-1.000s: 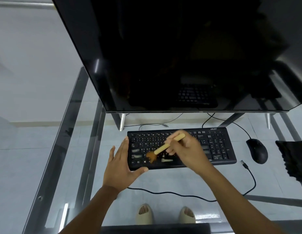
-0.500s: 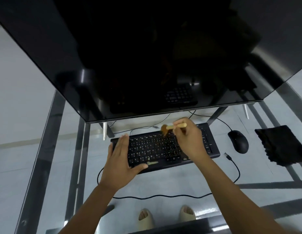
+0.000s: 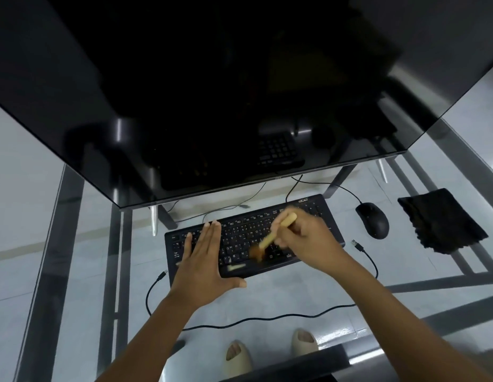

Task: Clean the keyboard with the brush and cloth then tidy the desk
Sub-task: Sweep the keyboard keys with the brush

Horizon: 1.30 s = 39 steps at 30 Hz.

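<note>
Head view looks down through a clear glass table [image 3: 350, 285] with a dark metal frame, under a large black monitor [image 3: 212, 92] whose screen is off. On the glass lies the black Acer keyboard [image 3: 239, 238] with white-lettered keys, slightly turned so its right end sits farther away. The left hand [image 3: 204, 260] lies flat and spread over the keyboard's left half, thumb hooked at the near edge; its grip is wide and holds nothing, only pinning the board down. The right hand [image 3: 308, 241] has its grip closed on the pale wooden handle of a small brush [image 3: 270, 238] with brown bristles, which are blurred over the lower key rows near the space bar.

Half a second ago the bristles were up at the far edge, by the function row; now they are down at the near rows, so a full stroke across the board has just been drawn toward the person. The left hand has also slid farther onto the keys. I judge the brushing step well under way, but the keys beneath the left palm have yet to be swept.

A folded black cloth [image 3: 441, 221] waits untouched at the right of the table, beyond the black mouse [image 3: 373, 220]. Loose black cables [image 3: 267, 318] with unplugged ends trail along the near side, work left for the tidying.
</note>
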Tool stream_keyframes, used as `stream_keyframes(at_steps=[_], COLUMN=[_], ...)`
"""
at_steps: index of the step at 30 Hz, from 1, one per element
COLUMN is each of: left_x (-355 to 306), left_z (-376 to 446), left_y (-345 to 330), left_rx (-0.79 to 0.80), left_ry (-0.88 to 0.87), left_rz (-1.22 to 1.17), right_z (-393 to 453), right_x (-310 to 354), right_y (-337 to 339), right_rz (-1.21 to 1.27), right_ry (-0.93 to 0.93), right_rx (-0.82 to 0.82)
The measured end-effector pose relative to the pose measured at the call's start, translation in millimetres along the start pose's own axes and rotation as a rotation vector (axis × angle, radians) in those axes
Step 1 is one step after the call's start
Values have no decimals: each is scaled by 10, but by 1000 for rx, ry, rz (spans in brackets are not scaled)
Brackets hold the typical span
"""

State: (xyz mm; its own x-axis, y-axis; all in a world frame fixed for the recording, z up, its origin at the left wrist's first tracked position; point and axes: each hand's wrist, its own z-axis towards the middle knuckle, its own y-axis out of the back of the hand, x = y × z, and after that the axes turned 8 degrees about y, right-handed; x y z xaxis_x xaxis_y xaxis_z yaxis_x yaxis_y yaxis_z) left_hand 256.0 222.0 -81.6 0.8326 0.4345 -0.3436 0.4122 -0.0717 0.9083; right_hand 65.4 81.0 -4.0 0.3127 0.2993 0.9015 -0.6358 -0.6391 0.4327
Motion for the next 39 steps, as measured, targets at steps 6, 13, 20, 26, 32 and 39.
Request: stream_keyframes(at_steps=[6, 13, 20, 26, 32, 39], left_x=[-21, -12, -39, -237, -460, -493], left_z=[16, 15, 43, 164, 320, 356], left_y=[-28, -40, -44, -29, -63, -142], left_rx=[-10, 0, -30, -29, -7, 22], left_ry=[2, 0, -2, -54, -109, -111], left_rz=[25, 38, 43, 35, 38, 68], right_z=[-25, 56, 125, 256, 210, 83], right_x=[-81, -132, -131, -169, -205, -232], right_y=[51, 116, 120, 157, 158, 222], right_rz=[-7, -155, -150, -250, -227, -80], right_ry=[-48, 67, 68, 81, 60, -22], right_rx=[151, -61, -159, -309, -86, 25])
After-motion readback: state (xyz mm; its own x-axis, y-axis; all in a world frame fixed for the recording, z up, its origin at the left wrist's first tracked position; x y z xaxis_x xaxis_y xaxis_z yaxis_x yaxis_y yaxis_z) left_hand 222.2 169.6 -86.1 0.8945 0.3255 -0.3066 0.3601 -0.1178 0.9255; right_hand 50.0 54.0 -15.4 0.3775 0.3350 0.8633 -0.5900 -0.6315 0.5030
